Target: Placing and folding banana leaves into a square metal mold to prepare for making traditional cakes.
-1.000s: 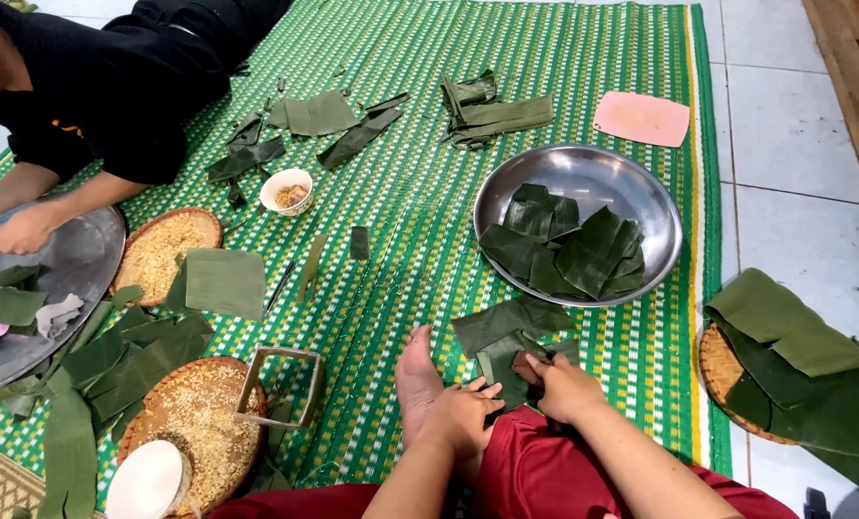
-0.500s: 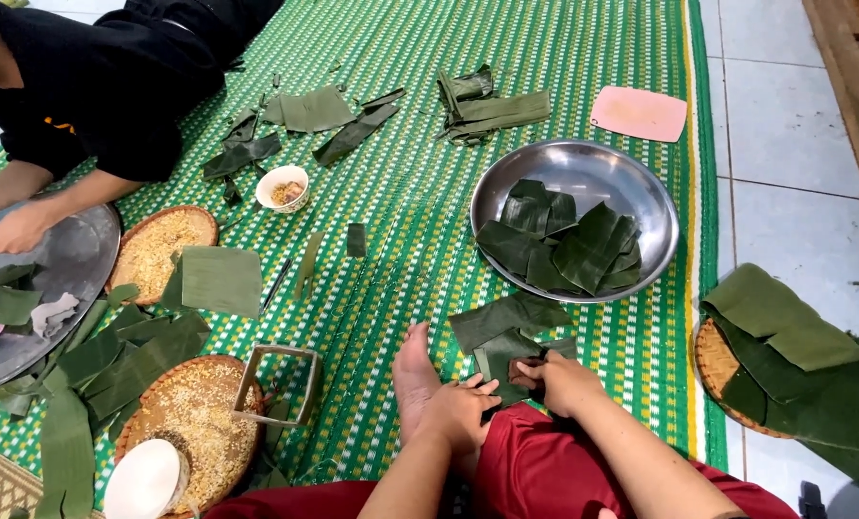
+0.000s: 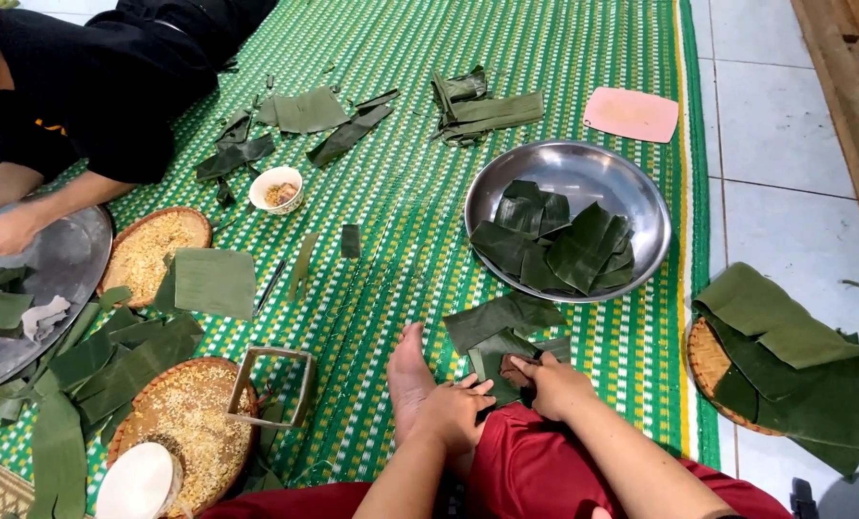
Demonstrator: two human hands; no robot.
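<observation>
My left hand and my right hand press together on a folded green leaf piece lying on the mat by my bare foot and red-clad knee. More cut leaf pieces lie just beyond the one I hold. A round steel basin with several folded leaves sits further out on the green woven mat.
Another person in black leans over a steel tray at the left. Flat baskets of grain, a small bowl, a square metal mould, loose leaves, a pink board and a basket of large leaves surround me.
My hands stay on the leaf piece, shifting only slightly. The other person's arm on the tray has barely moved.
</observation>
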